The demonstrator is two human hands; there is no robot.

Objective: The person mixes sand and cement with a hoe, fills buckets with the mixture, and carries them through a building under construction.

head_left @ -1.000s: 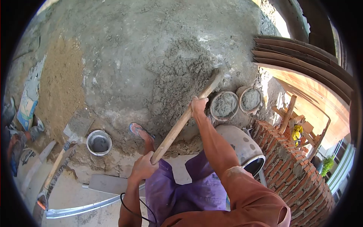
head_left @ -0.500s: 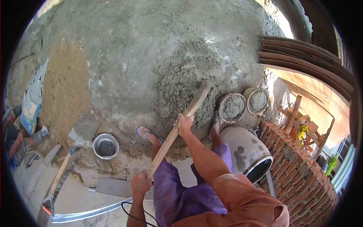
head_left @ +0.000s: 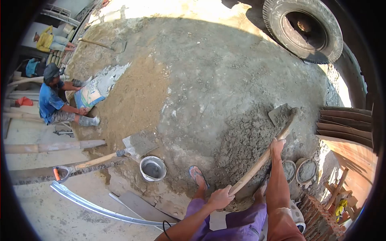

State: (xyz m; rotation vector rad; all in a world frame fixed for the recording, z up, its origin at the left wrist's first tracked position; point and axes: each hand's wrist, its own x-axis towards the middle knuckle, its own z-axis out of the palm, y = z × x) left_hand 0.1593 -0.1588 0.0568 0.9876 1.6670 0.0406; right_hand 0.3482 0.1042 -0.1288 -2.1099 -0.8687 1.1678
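Observation:
Both my hands grip the long wooden handle of a hoe (head_left: 257, 164). My left hand (head_left: 221, 197) is wrapped round the lower end of the handle, close to my lap. Farther up, nearer the blade, my right hand (head_left: 277, 146) is closed round it. The hoe's flat metal blade (head_left: 278, 115) is at the upper right edge of a heap of wet grey mortar (head_left: 245, 138). Two round buckets, a nearer one (head_left: 289, 170) and a farther one (head_left: 306, 171), hold grey mix beside my right forearm.
A bucket (head_left: 153, 168) and a shovel (head_left: 138, 145) lie left of my feet, by a sand pile (head_left: 136, 92). A person in blue (head_left: 54, 100) holds a cement bag (head_left: 94, 94). A tyre (head_left: 277, 20), stacked sheets (head_left: 345, 124) and a brick wall (head_left: 321, 219) are on the right.
The hoe has swung up and away, its blade now showing at the heap's far right side. My view has shifted left and upward, bringing the other people and the tyre into sight.

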